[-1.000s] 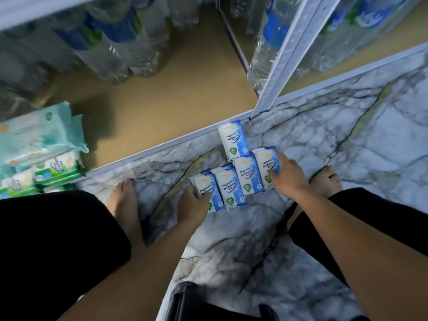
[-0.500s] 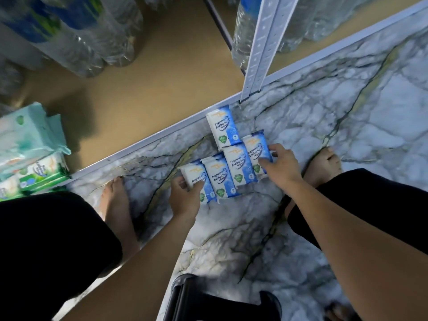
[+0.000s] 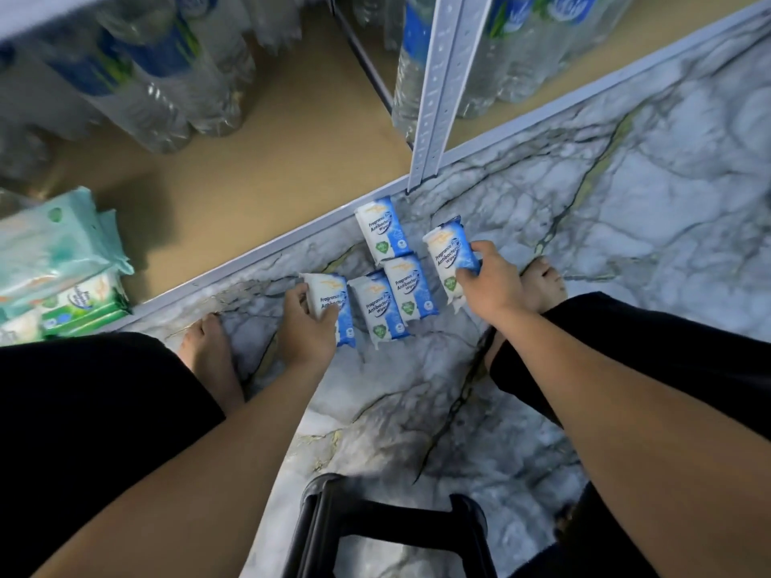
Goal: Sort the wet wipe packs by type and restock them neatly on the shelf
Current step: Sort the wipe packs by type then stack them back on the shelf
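Several small blue-and-white antibacterial wipe packs lie on the marble floor in front of the bottom shelf. My left hand (image 3: 306,327) grips the leftmost pack (image 3: 333,304). My right hand (image 3: 490,281) grips the rightmost pack (image 3: 448,252), lifted slightly and apart from the others. Two packs (image 3: 394,302) sit side by side between my hands, and one more pack (image 3: 377,233) lies against the shelf's front edge. Larger green and teal wipe packs (image 3: 62,260) are stacked on the tan shelf board (image 3: 233,181) at the left.
Wrapped water bottles (image 3: 167,73) fill the back of the shelf, and more stand right of a white upright post (image 3: 434,98). My bare feet (image 3: 212,356) flank the packs on the floor. A black stool frame (image 3: 392,527) sits low between my arms.
Both hands have closed round the outer packs. The right pack has been lifted and pulled away from the group; the left pack has shifted slightly left.
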Tool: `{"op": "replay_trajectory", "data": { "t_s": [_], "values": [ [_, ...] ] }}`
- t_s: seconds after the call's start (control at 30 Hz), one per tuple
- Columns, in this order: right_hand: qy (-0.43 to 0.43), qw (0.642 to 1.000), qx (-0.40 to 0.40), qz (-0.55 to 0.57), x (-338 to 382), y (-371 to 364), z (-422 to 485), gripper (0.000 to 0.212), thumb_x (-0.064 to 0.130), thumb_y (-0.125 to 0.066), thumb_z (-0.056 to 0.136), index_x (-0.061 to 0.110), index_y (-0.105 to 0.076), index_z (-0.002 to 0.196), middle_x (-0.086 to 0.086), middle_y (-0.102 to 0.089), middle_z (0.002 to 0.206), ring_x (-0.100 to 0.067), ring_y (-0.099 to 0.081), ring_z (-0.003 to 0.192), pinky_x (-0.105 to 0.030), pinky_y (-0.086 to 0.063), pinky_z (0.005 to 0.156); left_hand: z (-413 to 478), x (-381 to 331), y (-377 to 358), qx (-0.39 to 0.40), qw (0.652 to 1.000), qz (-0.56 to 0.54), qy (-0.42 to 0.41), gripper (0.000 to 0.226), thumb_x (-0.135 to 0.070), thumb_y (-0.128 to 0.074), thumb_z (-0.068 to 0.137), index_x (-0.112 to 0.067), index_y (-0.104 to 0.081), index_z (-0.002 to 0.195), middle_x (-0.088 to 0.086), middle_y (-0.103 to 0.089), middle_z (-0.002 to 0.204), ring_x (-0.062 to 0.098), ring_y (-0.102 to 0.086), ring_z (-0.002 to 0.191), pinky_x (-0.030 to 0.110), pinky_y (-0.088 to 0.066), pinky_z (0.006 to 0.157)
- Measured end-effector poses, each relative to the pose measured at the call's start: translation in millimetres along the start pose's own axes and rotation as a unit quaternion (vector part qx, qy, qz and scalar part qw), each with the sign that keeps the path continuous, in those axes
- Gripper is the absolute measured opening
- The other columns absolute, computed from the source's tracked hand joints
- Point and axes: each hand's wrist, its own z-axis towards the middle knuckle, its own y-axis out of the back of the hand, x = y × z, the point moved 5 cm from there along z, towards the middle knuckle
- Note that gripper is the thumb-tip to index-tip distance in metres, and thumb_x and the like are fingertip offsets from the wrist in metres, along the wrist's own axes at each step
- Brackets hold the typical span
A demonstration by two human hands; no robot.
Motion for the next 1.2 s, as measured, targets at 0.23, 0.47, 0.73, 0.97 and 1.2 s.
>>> {"op": "replay_trajectory", "data": {
  "t_s": [0.23,0.47,0.73,0.97,1.2],
  "values": [
    [0.037,0.995,-0.052,0.082,62,41,-49,0.036,0.024,-0.054,0.098,0.019,-0.049,0.133,-0.01,-0.067,0.113,-0.023,-0.063,0.084,-0.028,-0.043,0.057,-28,-64,41,0.019,0.993,-0.048,-0.106,0.043,-0.02,-0.071,0.092,-0.02,-0.051,0.13,-0.002,-0.069,0.094,0.006,-0.061,0.069,0.021,-0.047,0.058],
    [0.097,0.978,-0.112,0.148,143,91,-103,0.034,0.028,-0.052,0.097,0.02,-0.052,0.129,-0.009,-0.069,0.109,-0.024,-0.066,0.087,-0.034,-0.053,0.068,-74,-150,103,0.039,0.972,-0.093,-0.21,0.045,-0.021,-0.072,0.09,-0.027,-0.052,0.13,-0.007,-0.069,0.097,0.002,-0.063,0.074,0.01,-0.046,0.054],
    [0.207,0.948,-0.153,0.19,231,148,-151,0.029,0.029,-0.053,0.097,0.022,-0.054,0.125,0.001,-0.068,0.102,-0.016,-0.065,0.082,-0.03,-0.048,0.06,-113,-232,174,0.01,0.948,-0.114,-0.298,0.039,-0.034,-0.075,0.088,-0.035,-0.055,0.122,-0.015,-0.068,0.099,-0.009,-0.064,0.082,0.017,-0.055,0.064],
    [0.261,0.924,-0.19,0.205,292,177,-146,0.03,0.035,-0.056,0.094,0.029,-0.056,0.124,0.008,-0.068,0.098,-0.013,-0.067,0.084,-0.043,-0.057,0.075,-100,-296,225,-0.012,0.922,-0.212,-0.323,0.042,-0.033,-0.077,0.086,-0.032,-0.057,0.123,-0.005,-0.073,0.101,0.008,-0.073,0.082,0.031,-0.058,0.058],
    [0.293,0.914,-0.175,0.22,345,178,-112,0.034,0.035,-0.057,0.097,0.027,-0.052,0.13,0.006,-0.068,0.105,-0.007,-0.068,0.084,-0.033,-0.058,0.065,-55,-340,255,-0.082,0.92,-0.235,-0.303,0.047,-0.038,-0.082,0.079,-0.028,-0.055,0.117,-0.004,-0.073,0.1,0.006,-0.073,0.08,0.032,-0.06,0.065]
  ]
}}
